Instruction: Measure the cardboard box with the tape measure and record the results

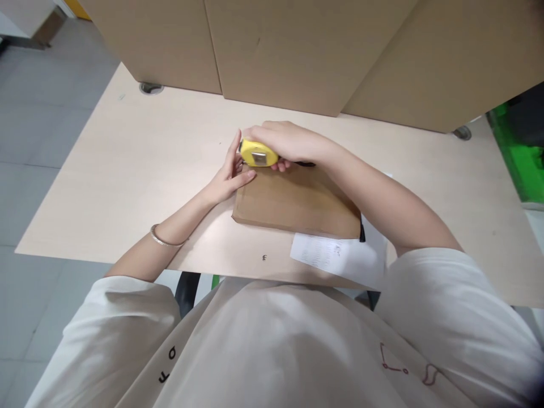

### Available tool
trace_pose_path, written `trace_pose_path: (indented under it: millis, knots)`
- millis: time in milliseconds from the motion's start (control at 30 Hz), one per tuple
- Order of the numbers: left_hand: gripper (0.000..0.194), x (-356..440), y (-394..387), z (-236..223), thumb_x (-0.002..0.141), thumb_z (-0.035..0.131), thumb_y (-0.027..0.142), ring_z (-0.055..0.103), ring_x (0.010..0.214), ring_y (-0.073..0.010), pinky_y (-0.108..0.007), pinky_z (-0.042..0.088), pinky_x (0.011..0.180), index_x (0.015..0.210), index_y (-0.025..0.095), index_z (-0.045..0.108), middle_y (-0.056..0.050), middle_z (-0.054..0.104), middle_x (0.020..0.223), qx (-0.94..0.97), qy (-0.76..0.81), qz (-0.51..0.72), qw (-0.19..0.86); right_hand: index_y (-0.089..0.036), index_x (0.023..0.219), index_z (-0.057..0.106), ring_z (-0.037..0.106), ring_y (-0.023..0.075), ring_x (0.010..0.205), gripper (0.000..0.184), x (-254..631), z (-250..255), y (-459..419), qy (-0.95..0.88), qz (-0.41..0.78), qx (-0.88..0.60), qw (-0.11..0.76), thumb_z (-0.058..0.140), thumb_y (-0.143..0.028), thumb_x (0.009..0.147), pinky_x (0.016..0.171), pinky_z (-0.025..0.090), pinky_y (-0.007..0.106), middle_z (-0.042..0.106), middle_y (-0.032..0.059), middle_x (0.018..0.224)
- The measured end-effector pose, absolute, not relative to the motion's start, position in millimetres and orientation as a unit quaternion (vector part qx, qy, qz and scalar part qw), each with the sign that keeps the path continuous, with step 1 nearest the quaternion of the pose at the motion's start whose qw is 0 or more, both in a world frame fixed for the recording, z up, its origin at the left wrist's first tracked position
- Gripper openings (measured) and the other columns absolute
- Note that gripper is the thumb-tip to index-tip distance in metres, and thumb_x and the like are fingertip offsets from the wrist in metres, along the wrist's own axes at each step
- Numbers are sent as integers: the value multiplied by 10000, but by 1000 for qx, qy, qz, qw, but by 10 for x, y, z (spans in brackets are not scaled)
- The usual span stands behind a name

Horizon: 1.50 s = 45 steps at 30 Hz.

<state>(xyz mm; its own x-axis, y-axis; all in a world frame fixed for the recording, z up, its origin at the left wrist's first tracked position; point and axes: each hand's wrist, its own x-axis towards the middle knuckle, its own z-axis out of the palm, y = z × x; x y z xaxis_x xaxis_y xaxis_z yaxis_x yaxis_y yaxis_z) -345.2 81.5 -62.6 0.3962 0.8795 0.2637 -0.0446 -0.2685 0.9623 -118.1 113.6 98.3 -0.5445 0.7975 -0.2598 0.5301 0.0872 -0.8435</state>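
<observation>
A brown cardboard box (297, 201) lies flat on the pale table, slightly turned. My right hand (283, 141) is closed around a yellow tape measure (258, 154) just above the far left part of the box. My left hand (232, 174) grips the box's left edge near that corner, its thumb on the top face and its index finger stretched up beside the tape measure. Its other fingers are partly hidden. Whether any blade is pulled out is hidden by the hands. A thin black item (305, 164) shows at the box's far edge under my right wrist.
A printed white paper sheet (317, 252) lies partly under the box's near right side. Tall cardboard panels (289, 56) stand along the back of the table (127, 170). Round cable holes (151, 88) sit near both back corners. Green and black things (527, 164) are beyond the right edge.
</observation>
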Motion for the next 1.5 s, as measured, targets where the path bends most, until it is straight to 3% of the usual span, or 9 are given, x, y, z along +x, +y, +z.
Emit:
trace_pose_path:
  millis: [133,233,367,567,667,1000,1233,1367,1500]
  knots:
    - [1179,-3493,846,-621,949,910,930,672,1694,-413,-606,524,1442,1911,369,525,-100,744,1800,683,336,425,490,-267,795,651,520,176,462,601,-747,944,1104,-668,516,-507,175,923,-751,1023,464,375,322,584,8,578]
    - [1048,-3540,844,-604,951,918,899,677,1672,-440,-595,506,1452,1820,363,683,-136,749,1794,694,346,427,466,-276,822,668,546,193,494,485,-343,929,1008,-637,495,-563,181,864,-628,1093,464,372,307,631,18,631]
    - [956,-3576,828,-580,977,909,856,699,1620,-430,-563,512,1425,1782,370,741,-134,799,1714,700,357,423,452,-286,861,668,590,202,536,362,363,875,864,-606,485,-594,212,805,-513,1108,498,421,310,697,46,669]
    - [883,-3619,805,-529,1018,909,783,667,1643,-420,-570,478,1456,1778,362,750,-131,785,1734,712,360,413,439,-296,869,698,535,218,466,504,1221,725,582,-568,501,-586,287,850,-774,825,435,370,349,715,74,645]
    - [888,-3643,811,-539,1017,908,786,659,1643,-421,-578,478,1454,1781,364,746,-131,775,1751,714,364,410,434,-302,884,695,521,213,462,542,1290,631,498,-527,505,-616,296,887,-800,787,456,367,347,734,67,667]
    - [1049,-3685,815,-581,972,896,902,557,1768,-485,-643,364,1543,1841,368,652,-160,717,1807,697,374,397,465,-279,789,773,481,228,466,451,1176,508,594,-549,513,-591,293,796,-722,867,446,327,381,703,97,627]
    - [1062,-3750,844,-604,982,896,888,502,1825,-483,-627,336,1571,1873,385,611,-157,687,1843,708,369,382,465,-282,835,764,464,200,458,419,1227,470,603,-503,537,-607,301,829,-685,932,444,360,358,674,48,624]
    - [1100,-3779,856,-635,1002,883,879,459,1857,-486,-638,305,1585,1916,367,549,-167,686,1846,714,367,379,461,-288,798,757,494,190,463,310,1203,702,656,-530,506,-631,254,884,-503,983,402,341,323,654,12,616]
    - [1155,-3798,872,-665,1024,866,873,475,1855,-486,-632,321,1585,1966,342,462,-188,681,1839,715,366,371,465,-265,753,733,482,163,490,421,937,1087,685,-604,491,-593,206,868,-484,1087,437,350,326,619,17,632]
